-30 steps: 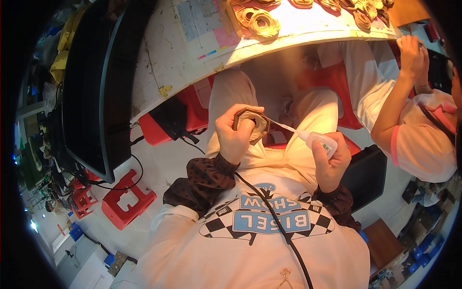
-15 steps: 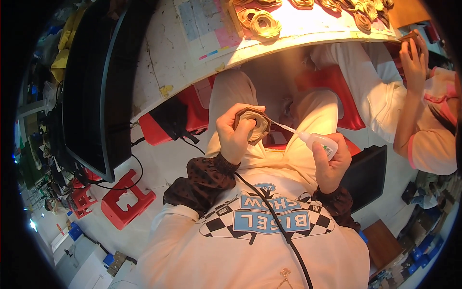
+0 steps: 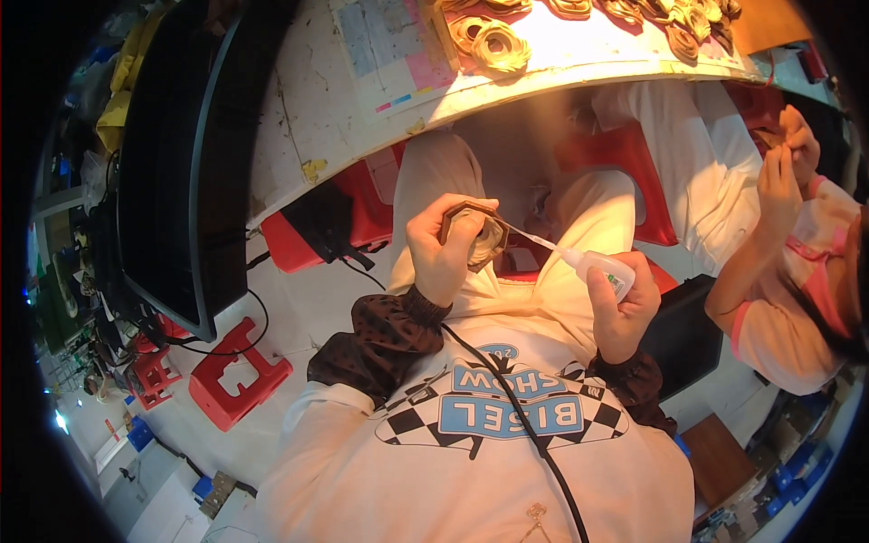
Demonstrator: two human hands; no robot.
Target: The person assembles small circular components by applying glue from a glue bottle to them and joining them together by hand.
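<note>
My left hand (image 3: 441,253) is closed on a brown, many-sided ring-like piece (image 3: 490,246) with a pale folded inside, held above my lap. The thumb presses into its middle and hides part of it. My right hand (image 3: 626,312) grips a small white glue bottle (image 3: 605,274), tilted so its long thin nozzle points up and left. The nozzle's tip lies at the upper right edge of the ring-like piece; whether it touches cannot be made out.
On the white worktable (image 3: 312,118) ahead lie several tan rolled rings (image 3: 500,49) under a bright light. A black screen-like panel (image 3: 186,172) stands at left, a red stool (image 3: 237,373) below it. At right, a co-worker's hands (image 3: 786,167) hold a small brown piece. A black cable crosses my shirt.
The ring-like piece has tilted slightly in my left hand, while the bottle stays nearly where it was. At right, the co-worker has leaned nearer and their hands have come down.
</note>
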